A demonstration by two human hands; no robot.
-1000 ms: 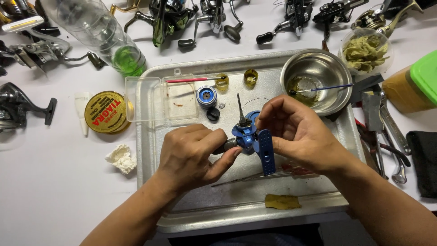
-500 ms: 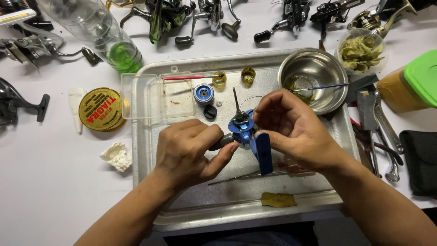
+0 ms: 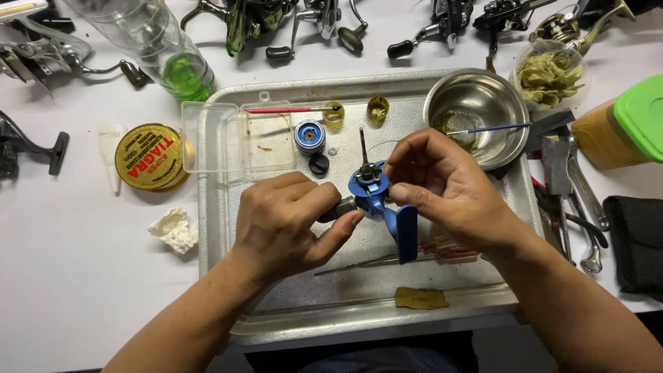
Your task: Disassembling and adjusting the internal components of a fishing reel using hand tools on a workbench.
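Over a metal tray (image 3: 221, 228) I hold a blue fishing reel body (image 3: 373, 193) with a thin dark shaft standing up from it and a blue foot pointing down toward me. My left hand (image 3: 286, 221) is closed around the dark handle knob on the reel's left side. My right hand (image 3: 442, 186) pinches the reel body at its top right, fingers curled by the shaft. A blue round spool part (image 3: 309, 135) and a small black cap (image 3: 318, 164) lie on the tray just beyond the reel.
In the tray: a clear plastic box (image 3: 228, 138), a red brush (image 3: 283, 110), two small yellow cups (image 3: 378, 109), a steel bowl (image 3: 476, 114) with a blue pick. Around it: a yellow round tin (image 3: 145, 157), a bottle with green liquid (image 3: 173, 62), several reels (image 3: 311, 21), wrenches (image 3: 573, 186), a green-lidded jar (image 3: 625, 131).
The hands and reel keep nearly the same pose. The view has shifted slightly, so everything sits a little lower and left in the picture.
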